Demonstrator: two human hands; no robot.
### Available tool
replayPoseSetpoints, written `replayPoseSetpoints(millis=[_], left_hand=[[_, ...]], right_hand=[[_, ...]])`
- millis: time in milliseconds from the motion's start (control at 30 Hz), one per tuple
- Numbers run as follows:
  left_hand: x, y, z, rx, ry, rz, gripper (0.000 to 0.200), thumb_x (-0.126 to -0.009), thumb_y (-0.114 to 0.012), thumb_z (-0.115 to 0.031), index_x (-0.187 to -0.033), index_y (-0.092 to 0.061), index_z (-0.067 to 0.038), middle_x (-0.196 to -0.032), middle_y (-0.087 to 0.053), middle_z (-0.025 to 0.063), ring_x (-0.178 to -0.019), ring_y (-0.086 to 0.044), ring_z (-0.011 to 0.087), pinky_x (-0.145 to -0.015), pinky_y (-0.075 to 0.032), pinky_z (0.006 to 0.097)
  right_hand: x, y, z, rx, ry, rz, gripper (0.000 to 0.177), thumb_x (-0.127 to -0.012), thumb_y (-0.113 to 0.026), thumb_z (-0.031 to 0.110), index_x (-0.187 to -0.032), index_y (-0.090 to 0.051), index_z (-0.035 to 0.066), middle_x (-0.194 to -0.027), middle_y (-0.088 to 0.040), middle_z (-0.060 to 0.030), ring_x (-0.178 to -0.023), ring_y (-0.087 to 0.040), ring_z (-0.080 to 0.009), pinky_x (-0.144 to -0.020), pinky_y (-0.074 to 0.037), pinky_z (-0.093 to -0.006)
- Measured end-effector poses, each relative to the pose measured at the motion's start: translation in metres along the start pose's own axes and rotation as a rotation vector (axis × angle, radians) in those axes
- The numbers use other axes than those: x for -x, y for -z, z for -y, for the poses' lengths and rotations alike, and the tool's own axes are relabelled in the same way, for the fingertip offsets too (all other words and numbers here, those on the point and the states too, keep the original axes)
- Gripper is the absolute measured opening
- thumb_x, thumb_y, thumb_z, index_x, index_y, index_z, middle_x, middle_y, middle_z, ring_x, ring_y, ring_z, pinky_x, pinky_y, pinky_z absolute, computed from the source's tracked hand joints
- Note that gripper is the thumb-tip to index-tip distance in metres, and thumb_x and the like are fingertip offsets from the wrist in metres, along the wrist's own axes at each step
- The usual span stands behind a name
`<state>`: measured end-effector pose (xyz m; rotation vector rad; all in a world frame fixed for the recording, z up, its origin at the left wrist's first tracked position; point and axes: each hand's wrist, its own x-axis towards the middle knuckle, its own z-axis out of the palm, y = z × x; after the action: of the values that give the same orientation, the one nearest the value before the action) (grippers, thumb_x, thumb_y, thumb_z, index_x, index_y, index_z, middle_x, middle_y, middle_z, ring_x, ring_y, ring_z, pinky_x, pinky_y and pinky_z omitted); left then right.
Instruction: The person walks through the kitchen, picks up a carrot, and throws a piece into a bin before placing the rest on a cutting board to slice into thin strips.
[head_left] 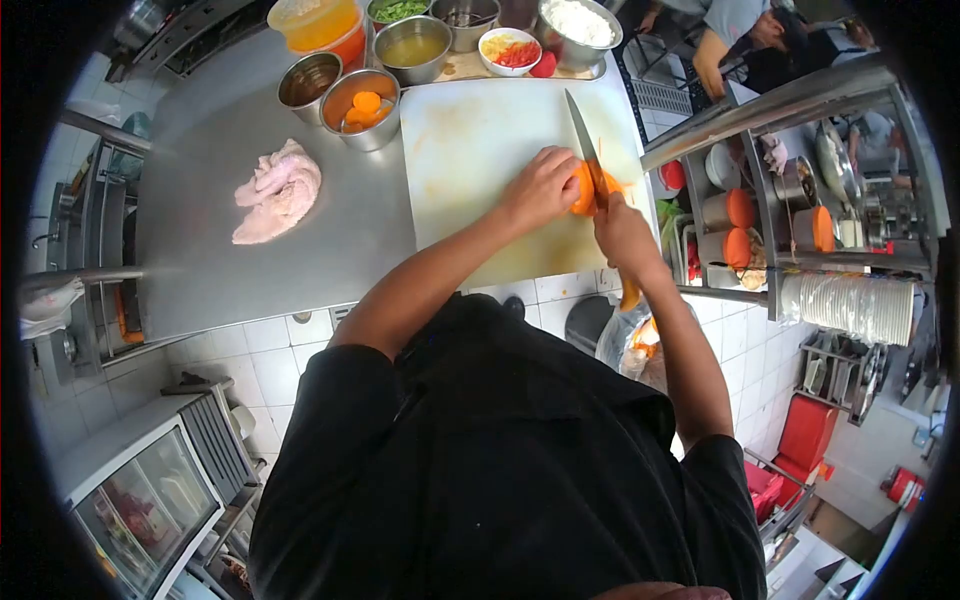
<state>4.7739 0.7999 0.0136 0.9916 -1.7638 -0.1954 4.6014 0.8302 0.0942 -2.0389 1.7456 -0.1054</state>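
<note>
My right hand (625, 238) grips the yellow handle of a kitchen knife (583, 132), its long blade pointing away from me. The blade lies against orange carrot (582, 198) on the white cutting board (460, 140). My left hand (543, 188) presses the carrot from the left side, fingers curled close to the blade. Thin orange bits lie just right of the knife. Part of the carrot is hidden under the blade and my left fingers.
Left of the board, a crumpled pinkish-white cloth (280, 192) lies on the steel table (360, 230). A metal bowl with carrot pieces (362, 110) stands at the board's corner. Along the back are several more bowls. Metal shelving (770, 130) stands to the right, with a person (735, 30) beyond.
</note>
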Motion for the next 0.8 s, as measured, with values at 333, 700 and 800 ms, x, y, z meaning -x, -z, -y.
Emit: replayPoseSetpoints(millis=[333, 700, 800], left_hand=[[0.003, 0.002, -0.001, -0.030, -0.004, 0.024, 0.025, -0.084, -0.064, -0.007, -0.106, -0.063, 0.006, -0.112, -0.062, 0.0193, -0.108, -0.061, 0.0361, -0.096, -0.052, 0.0435], [0.005, 0.004, -0.002, -0.005, 0.097, 0.100, 0.027, -0.086, -0.067, -0.010, -0.107, -0.057, 0.003, -0.114, -0.058, 0.0192, -0.110, -0.057, 0.0378, -0.096, -0.049, 0.0435], [-0.001, 0.007, 0.001, -0.010, 0.064, 0.088, 0.026, -0.086, -0.067, -0.010, -0.106, -0.057, 0.003, -0.113, -0.058, 0.0193, -0.108, -0.057, 0.0380, -0.096, -0.049, 0.0437]], right_hand=[[0.001, -0.015, 0.007, -0.020, -0.122, 0.014, 0.031, -0.096, -0.053, 0.024, -0.111, -0.055, -0.003, -0.096, -0.068, -0.0354, -0.097, -0.065, -0.0525, -0.087, -0.050, -0.0597], [0.017, 0.058, 0.048, -0.103, -0.189, 0.244, 0.027, -0.096, -0.047, 0.016, -0.107, -0.051, -0.008, -0.084, -0.068, -0.0329, -0.060, -0.069, -0.0411, -0.062, -0.058, -0.0481], [0.005, -0.028, -0.009, 0.011, 0.087, -0.110, 0.029, -0.096, -0.050, 0.022, -0.099, -0.049, -0.006, -0.082, -0.065, -0.0371, -0.071, -0.065, -0.0550, -0.075, -0.054, -0.0606]])
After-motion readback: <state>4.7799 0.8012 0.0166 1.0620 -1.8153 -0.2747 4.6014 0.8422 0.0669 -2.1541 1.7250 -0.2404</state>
